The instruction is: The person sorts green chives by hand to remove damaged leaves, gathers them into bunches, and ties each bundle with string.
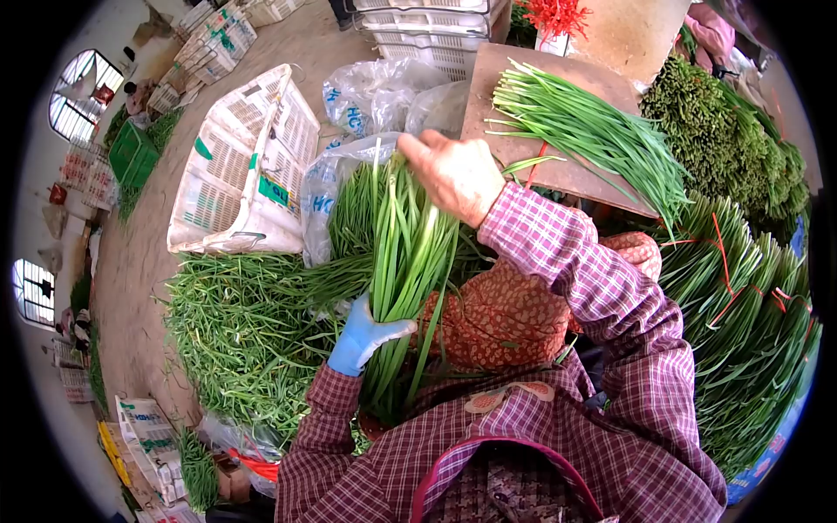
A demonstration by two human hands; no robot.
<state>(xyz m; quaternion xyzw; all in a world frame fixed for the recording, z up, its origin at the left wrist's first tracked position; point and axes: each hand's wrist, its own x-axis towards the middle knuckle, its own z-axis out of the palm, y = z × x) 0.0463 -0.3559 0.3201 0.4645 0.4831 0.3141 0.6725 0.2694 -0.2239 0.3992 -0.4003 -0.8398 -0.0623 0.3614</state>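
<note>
A bunch of garlic chives (pixel 397 270) stands nearly upright in front of my body, pale stalk ends up. My left hand (pixel 359 338), in a blue and white glove, is wrapped around its lower part. My bare right hand (pixel 458 179) is at the upper right of the bunch, fingers bent together beside the stalk ends. Slight blur and the hand itself hide what the fingers pinch, if anything. Behind the bunch, more loose chives (pixel 349 213) lie by a clear plastic bag (pixel 318 196). A large heap of loose greens (pixel 248 340) spreads to the left.
On a brown board (pixel 558 166) at the upper right lies another pile of chives (pixel 584 131). Bundles with red ties (pixel 741 322) are stacked at the right. A white crate (pixel 244 166) stands at the left; stacked crates (pixel 427 39) and red ties (pixel 555 16) are at the back.
</note>
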